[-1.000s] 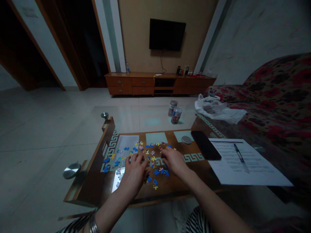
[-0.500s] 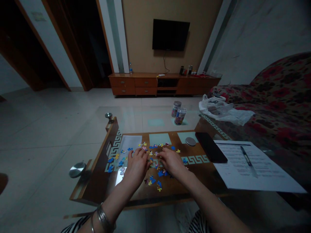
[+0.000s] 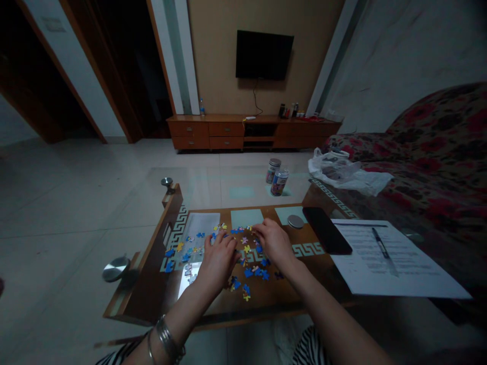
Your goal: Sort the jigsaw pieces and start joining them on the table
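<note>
1. Puzzle pieces [image 3: 248, 272], mostly blue with some yellow and pink, lie loose on the surface [image 3: 281, 294], all to the left of the black phone [image 3: 326, 231].
2. My left hand [image 3: 219, 258] is well to the left of the phone, palm down over the pieces. Its fingers [image 3: 220, 243] are curled and slightly parted; their tips are partly hidden, so I cannot tell whether they have hold of a piece.
3. My right hand [image 3: 277, 246] is closer to the phone, also on its left. Its thumb and forefinger come near each other at the far side of the scatter, by a yellowish piece; I cannot tell whether I grip it.
4. A round metal lid [image 3: 296, 221] lies flat just left of the phone's far end.
5. Printed paper [image 3: 403, 279] lies right beside the phone, on its right, with a pen [image 3: 380, 243] on top.
6. Two jars [image 3: 279, 183] stand beyond the phone, to its left.
7. A crumpled plastic bag [image 3: 365, 180] sits beyond the phone, a little to its right.
</note>
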Available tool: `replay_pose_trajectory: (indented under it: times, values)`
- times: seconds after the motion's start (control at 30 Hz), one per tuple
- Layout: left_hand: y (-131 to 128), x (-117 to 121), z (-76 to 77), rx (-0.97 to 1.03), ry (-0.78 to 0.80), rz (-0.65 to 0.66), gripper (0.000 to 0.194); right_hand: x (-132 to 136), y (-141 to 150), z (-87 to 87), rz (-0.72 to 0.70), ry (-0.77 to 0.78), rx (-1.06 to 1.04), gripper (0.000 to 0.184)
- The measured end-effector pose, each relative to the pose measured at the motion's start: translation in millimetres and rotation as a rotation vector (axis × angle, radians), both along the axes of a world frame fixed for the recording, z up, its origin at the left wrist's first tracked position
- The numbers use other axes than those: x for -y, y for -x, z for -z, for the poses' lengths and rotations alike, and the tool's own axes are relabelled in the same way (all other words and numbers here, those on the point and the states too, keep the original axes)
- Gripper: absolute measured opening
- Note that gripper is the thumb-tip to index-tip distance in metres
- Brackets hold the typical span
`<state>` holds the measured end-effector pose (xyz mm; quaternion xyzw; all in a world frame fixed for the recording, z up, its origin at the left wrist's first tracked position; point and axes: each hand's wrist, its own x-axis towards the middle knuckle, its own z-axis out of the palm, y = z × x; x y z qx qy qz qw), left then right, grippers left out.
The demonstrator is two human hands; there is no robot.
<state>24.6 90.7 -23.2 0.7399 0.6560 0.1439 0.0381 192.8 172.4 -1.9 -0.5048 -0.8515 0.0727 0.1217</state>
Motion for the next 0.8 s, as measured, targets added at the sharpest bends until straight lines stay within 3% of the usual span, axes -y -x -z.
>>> replay_pose_trajectory:
  times: [0.17, 0.43, 0.8]
  values:
    - [-5, -3, 2.1, 0.023, -0.014, 0.033, 0.023, -6, -15, 1.1, -0.011, 0.007, -0.005, 0.027]
    - [-13, -20, 8.4, 0.018, -0.023, -0.009, 0.032, 6, -5, 11.4, -0.110, 0.056, 0.000, 0.032]
    - [-10, -32, 5.2, 0.052, -0.011, -0.068, 0.027, -5, -12, 10.0, -0.048, 0.070, -0.062, 0.042]
